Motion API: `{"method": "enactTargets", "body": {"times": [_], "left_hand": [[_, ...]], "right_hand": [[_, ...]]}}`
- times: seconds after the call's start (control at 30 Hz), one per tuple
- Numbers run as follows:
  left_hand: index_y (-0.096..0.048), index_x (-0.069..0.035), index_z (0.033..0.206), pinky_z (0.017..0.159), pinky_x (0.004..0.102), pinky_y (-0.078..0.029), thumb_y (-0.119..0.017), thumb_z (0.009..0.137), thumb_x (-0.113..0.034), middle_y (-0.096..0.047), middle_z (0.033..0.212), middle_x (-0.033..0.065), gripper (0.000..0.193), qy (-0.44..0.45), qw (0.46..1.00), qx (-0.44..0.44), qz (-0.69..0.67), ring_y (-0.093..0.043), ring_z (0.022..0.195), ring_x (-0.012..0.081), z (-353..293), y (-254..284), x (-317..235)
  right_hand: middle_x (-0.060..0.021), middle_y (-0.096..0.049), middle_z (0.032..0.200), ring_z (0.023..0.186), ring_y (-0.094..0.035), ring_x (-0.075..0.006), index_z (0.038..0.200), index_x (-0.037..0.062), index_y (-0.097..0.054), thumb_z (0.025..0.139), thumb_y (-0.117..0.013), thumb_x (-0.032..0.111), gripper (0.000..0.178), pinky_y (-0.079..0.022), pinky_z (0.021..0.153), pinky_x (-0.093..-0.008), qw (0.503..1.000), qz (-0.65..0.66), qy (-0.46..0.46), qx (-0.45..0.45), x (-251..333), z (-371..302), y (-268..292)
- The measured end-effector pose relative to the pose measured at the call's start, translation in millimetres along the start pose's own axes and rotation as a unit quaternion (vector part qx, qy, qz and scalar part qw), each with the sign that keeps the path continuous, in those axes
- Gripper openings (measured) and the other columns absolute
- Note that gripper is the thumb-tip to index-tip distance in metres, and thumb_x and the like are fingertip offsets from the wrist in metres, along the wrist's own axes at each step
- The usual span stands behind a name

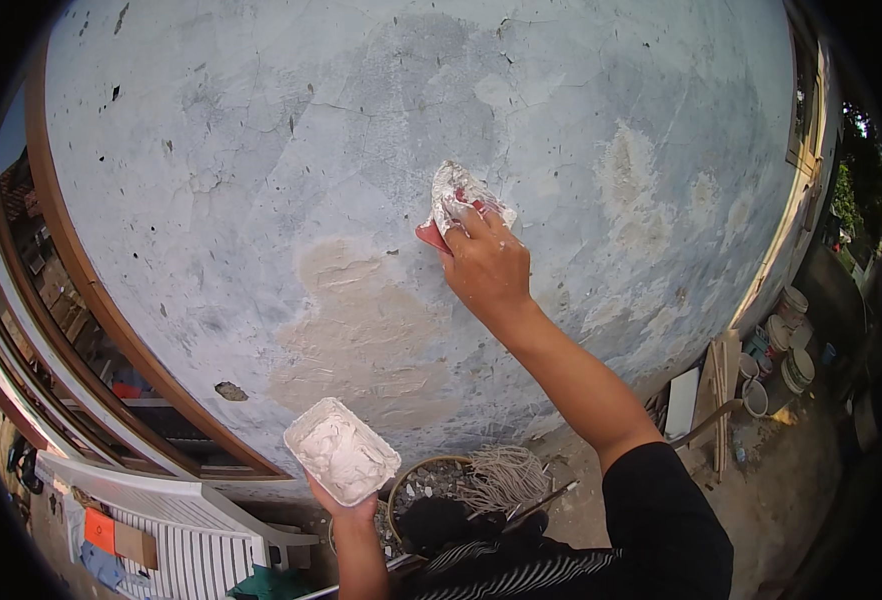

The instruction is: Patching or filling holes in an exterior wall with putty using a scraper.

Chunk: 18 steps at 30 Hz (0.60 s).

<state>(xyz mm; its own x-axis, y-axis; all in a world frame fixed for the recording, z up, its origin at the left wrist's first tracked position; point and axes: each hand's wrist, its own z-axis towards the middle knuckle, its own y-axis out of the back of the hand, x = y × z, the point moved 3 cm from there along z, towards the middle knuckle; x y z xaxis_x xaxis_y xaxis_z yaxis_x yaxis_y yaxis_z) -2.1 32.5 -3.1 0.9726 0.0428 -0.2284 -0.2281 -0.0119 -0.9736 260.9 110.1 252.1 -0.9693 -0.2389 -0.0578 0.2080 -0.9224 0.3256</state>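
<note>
My right hand [491, 268] is closed around a red putty spreader [445, 192] thickly smeared with white filler, held up at the wall. Pale blue paint on this wall [241, 200] is cracked and chipped. Below and left of the spreader lies a broad beige patch of filler [361, 325]. Lower down, my left hand [349, 508] supports a white rectangular tub [373, 487] from beneath, its fingers largely hidden. Pinkish-white filler [341, 450] fills the tub, its surface uneven.
A brown window frame [91, 270] borders the wall at left, above a white slatted bench [196, 535]. At the wall's foot are a round container of rubble [431, 480] and a string mop head [506, 478]. Several buckets [797, 370] and planks [718, 410] stand at right.
</note>
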Motion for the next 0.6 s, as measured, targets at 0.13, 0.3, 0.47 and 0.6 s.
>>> {"method": "enactTargets", "body": {"times": [0.13, 0.3, 0.47, 0.6], "left_hand": [[-0.054, -0.013, 0.142, 0.105, 0.0557, -0.048, -0.038, 0.102, -0.048, -0.061, 0.139, 0.0101, 0.055, 0.003, 1.0, -0.016, -0.014, -0.06, 0.124, 0.0347, 2, 3, -2], [-0.054, -0.013, 0.142, 0.104, 0.0566, -0.048, -0.038, 0.102, -0.047, -0.06, 0.139, 0.0106, 0.055, 0.017, 1.0, -0.007, -0.014, -0.06, 0.124, 0.0352, -1, -4, 0], [-0.054, -0.013, 0.141, 0.104, 0.0569, -0.048, -0.038, 0.102, -0.047, -0.061, 0.139, 0.0108, 0.055, 0.01, 1.0, 0.005, -0.015, -0.06, 0.124, 0.0357, -1, 1, -4], [-0.054, -0.013, 0.142, 0.104, 0.0567, -0.048, -0.039, 0.101, -0.048, -0.061, 0.139, 0.0109, 0.055, 0.003, 1.0, -0.006, -0.026, -0.06, 0.124, 0.0359, -4, 4, -5]], "right_hand": [[-0.0052, -0.067, 0.102, 0.088, -0.068, -0.0265, 0.084, 0.007, -0.072, 0.07, -0.082, 0.012, 0.018, -0.058, 0.069, -0.038, 1.0, -0.007, 0.005, 0.017, -2, 1, 4], [-0.006, -0.068, 0.1, 0.081, -0.07, -0.0275, 0.086, 0.0066, -0.072, 0.074, -0.079, 0.014, 0.016, -0.057, 0.067, -0.0399, 0.989, -0.003, -0.018, 0.146, 1, -4, 7], [-0.0088, -0.068, 0.088, 0.073, -0.068, -0.0297, 0.084, 0.0048, -0.071, 0.08, -0.074, 0.012, 0.009, -0.055, 0.063, -0.0389, 0.994, 0.091, 0.023, 0.055, -6, -4, 40], [-0.0116, -0.062, 0.072, 0.063, -0.061, -0.0277, 0.082, 0.0028, -0.069, 0.087, -0.071, 0.011, 0.009, -0.049, 0.059, -0.0347, 0.97, 0.231, -0.081, -0.014, -30, 9, 62]]}}
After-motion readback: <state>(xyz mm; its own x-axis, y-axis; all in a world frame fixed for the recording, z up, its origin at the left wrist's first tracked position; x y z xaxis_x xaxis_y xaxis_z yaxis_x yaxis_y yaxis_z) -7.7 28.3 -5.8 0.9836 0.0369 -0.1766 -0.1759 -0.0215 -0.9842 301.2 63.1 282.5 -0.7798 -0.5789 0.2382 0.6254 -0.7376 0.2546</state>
